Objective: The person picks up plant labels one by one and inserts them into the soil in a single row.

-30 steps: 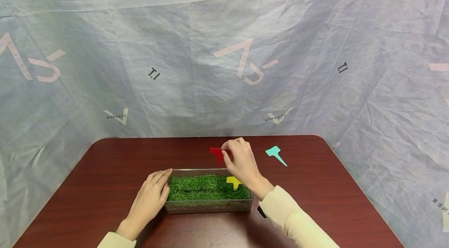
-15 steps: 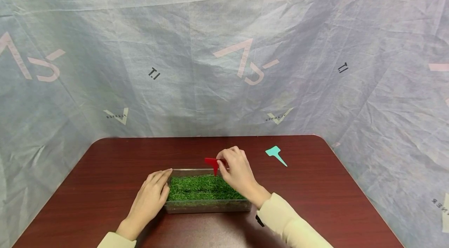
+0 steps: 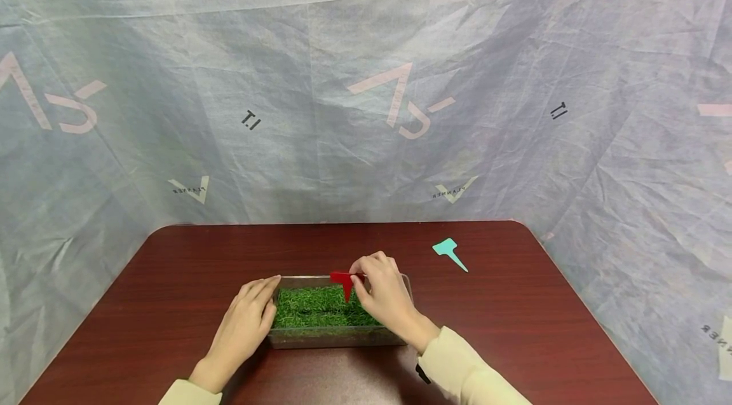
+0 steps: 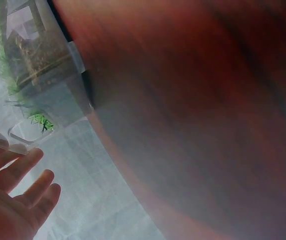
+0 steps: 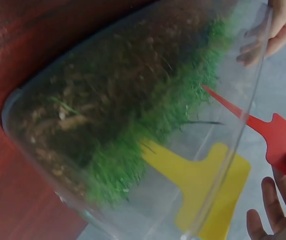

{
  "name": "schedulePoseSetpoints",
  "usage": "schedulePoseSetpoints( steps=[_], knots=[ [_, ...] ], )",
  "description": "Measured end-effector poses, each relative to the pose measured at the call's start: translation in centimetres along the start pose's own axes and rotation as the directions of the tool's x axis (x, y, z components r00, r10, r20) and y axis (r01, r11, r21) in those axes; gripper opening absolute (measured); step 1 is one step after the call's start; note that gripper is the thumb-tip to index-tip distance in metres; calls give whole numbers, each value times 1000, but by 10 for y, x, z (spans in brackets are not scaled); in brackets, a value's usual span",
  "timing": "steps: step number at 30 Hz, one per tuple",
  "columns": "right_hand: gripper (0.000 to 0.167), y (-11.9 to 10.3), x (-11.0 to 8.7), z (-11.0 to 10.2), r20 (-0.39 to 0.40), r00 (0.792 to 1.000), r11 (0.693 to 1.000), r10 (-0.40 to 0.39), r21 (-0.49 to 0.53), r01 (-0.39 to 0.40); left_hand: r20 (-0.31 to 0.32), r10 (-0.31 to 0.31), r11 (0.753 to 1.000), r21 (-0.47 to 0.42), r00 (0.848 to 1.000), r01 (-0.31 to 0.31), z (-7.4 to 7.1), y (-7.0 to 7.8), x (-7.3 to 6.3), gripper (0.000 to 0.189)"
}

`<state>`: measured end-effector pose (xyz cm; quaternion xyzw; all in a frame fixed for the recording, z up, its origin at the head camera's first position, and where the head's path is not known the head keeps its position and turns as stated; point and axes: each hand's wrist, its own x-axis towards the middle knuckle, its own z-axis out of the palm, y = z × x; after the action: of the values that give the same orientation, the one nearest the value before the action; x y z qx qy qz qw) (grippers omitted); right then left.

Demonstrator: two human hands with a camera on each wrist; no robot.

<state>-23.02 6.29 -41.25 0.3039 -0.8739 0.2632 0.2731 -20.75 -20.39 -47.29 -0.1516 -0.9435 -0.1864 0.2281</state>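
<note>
A clear box [image 3: 337, 338] holding green artificial grass [image 3: 311, 306] stands on the table. My left hand [image 3: 243, 322] rests at its left end, fingers extended and touching the rim in the left wrist view. Above the grass, my right hand [image 3: 389, 300] pinches a red T-shaped plant label [image 3: 341, 279] by its wide head, between thumb and finger. The label points down, and in the right wrist view its pointed tip reaches the grass. A yellow plant label [image 5: 202, 185] is stuck in the grass nearby; my right hand hides it in the head view.
A turquoise plant label [image 3: 447, 249] lies on the dark red table [image 3: 515, 303], behind and right of the box. A printed grey cloth [image 3: 320, 106] hangs along the back and sides. Something small and black [image 3: 422, 374] shows by the right sleeve.
My right hand has lowered the red plant label toward me and slightly left, from behind the box to the grass. It now covers the yellow label. The left hand keeps its place.
</note>
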Motion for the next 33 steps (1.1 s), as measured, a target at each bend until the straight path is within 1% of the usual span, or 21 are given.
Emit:
schedulePoseSetpoints(
  steps=[3, 6, 12, 18, 27, 33],
  knots=[
    [3, -1, -3, 2, 22, 1000, 1000, 18, 9, -18, -2, 0, 1000, -2, 1000, 0, 0, 0, 0, 40],
    [5, -1, -4, 3, 24, 999, 1000, 25, 13, -25, 0, -3, 1000, -2, 1000, 3, 1, 0, 0, 41],
    [7, 0, -7, 7, 8, 1000, 1000, 5, 6, -5, -16, 11, 1000, 8, 1000, -11, 2, -1, 0, 41],
    [7, 3, -11, 10, 26, 1000, 999, 3, 42, -5, -15, 11, 1000, 4, 1000, -11, 2, -1, 0, 40],
    [9, 4, -13, 10, 56, 998, 999, 0, 40, -2, -10, 8, 1000, 4, 1000, -8, 2, -1, 0, 41],
    [6, 5, -14, 10, 74, 997, 999, -13, 32, 11, -30, 21, 1000, 8, 999, -20, 3, -1, 0, 41]
  ],
)
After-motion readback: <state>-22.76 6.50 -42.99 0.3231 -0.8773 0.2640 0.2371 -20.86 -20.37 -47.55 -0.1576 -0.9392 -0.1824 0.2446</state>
